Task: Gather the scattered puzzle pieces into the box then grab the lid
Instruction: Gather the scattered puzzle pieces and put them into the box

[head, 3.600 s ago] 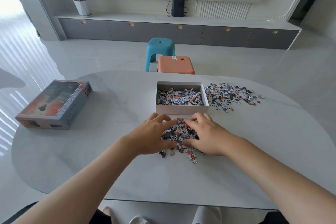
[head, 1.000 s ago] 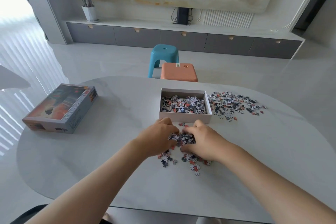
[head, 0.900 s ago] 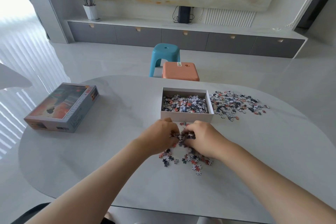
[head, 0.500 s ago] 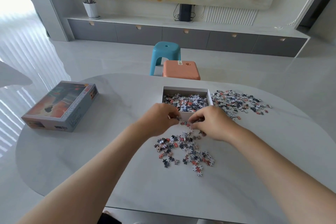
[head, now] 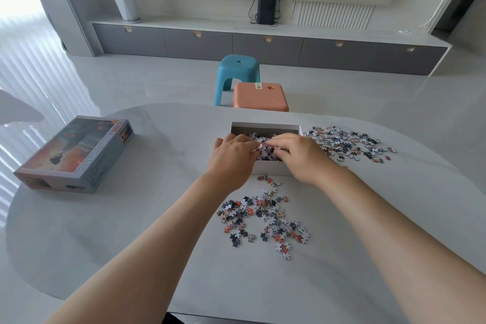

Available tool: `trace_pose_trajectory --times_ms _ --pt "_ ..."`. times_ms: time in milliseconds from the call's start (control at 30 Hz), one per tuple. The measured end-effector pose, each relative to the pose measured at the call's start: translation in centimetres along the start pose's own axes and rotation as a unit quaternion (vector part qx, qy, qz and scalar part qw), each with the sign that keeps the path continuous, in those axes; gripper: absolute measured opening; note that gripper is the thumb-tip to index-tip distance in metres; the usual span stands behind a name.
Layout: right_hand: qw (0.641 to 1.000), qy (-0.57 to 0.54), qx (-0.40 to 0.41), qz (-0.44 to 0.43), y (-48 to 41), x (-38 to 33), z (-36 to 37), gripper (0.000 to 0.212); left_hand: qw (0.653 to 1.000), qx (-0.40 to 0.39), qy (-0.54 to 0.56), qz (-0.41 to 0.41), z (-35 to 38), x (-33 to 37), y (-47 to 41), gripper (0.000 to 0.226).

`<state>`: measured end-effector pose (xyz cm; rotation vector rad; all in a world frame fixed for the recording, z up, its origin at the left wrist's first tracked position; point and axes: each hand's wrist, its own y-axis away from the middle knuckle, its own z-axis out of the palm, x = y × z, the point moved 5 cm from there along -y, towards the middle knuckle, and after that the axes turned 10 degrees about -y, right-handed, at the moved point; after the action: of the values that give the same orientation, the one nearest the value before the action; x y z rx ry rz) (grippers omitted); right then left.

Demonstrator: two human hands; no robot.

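Here, box lying crosswise, lid diagonal

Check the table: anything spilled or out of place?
Yes. Loose pieces lie outside the box in two patches: front patch before it, right patch beside it. Lid sits apart, far left. Left hand and right hand hold more pieces over the box.
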<state>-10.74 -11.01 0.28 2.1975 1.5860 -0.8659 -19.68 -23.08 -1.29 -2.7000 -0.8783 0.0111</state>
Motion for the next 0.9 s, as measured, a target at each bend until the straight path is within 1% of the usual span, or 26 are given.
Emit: trace_pose_trajectory --times_ms 33,100,200,233,300,367,433,500,533,600,633,700,767,800,833,900 --pt "1.0 0.004 0.002 -0.006 0.2 0.1 -0.1 0.033 1.0 -0.007 0.002 0.007 0.1 0.0 0.1 0.033" --pt "0.999 0.015 0.032 -0.037 0.5 0.0 -0.4 0.032 1.0 0.0 0.016 0.017 0.0 -0.2 0.3 0.032" --pt "0.989 0.027 0.09 -0.115 1.6 -1.2 -1.0 0.03 0.997 0.055 0.041 0.033 -1.2 -0.1 1.1 0.022" --pt "0.986 0.024 0.091 -0.137 2.0 -1.7 -1.0 0.03 0.996 0.071 0.048 0.041 -1.7 0.1 1.5 0.018" --pt "0.986 0.024 0.05 -0.157 2.9 -2.6 -0.3 0.029 0.994 0.071 0.062 0.058 -2.1 0.4 2.5 0.013" --pt "0.99 0.029 -0.026 -0.133 3.7 -2.6 1.2 0.032 0.994 0.029 0.071 0.076 -2.0 0.6 3.7 0.012" --pt "0.991 0.049 -0.094 -0.083 4.5 -1.9 2.7 0.04 0.995 -0.02 0.048 0.091 -1.3 0.4 4.9 0.016" --pt "0.986 0.082 -0.14 -0.043 5.2 -1.1 4.0 0.05 0.993 -0.058 0.014 0.101 -0.4 0.0 6.0 0.026" --pt "0.982 0.1 -0.155 -0.038 5.5 -0.9 4.6 0.054 0.992 -0.075 -0.001 0.105 0.0 -0.2 6.5 0.033" --pt "0.98 0.108 -0.162 -0.043 5.7 -0.7 5.1 0.059 0.989 -0.104 -0.001 0.108 0.5 -0.2 7.3 0.04" --pt "0.981 0.096 -0.16 -0.045 5.8 -0.7 5.1 0.058 0.987 -0.116 0.024 0.11 0.5 -0.1 7.5 0.04" --pt "0.986 0.057 -0.151 -0.041 5.8 -0.8 4.5 0.054 0.98 -0.135 0.081 0.119 0.3 0.2 7.9 0.038" --pt "0.99 0.033 -0.132 -0.044 6.2 -0.9 3.7 0.048 0.975 -0.146 0.113 0.121 -0.3 0.2 8.0 0.038" --pt "0.991 0.035 -0.123 -0.049 6.5 -0.9 3.5 0.045 0.975 -0.152 0.11 0.119 -0.6 -0.2 8.1 0.043" --pt "0.991 0.044 -0.119 -0.051 6.8 -0.9 3.5 0.043 0.975 -0.166 0.088 0.118 -0.8 -0.6 8.3 0.053" --pt "0.988 0.081 -0.126 -0.04 7.4 -0.7 4.0 0.046 0.971 -0.211 0.013 0.113 -0.8 -1.7 9.1 0.08"
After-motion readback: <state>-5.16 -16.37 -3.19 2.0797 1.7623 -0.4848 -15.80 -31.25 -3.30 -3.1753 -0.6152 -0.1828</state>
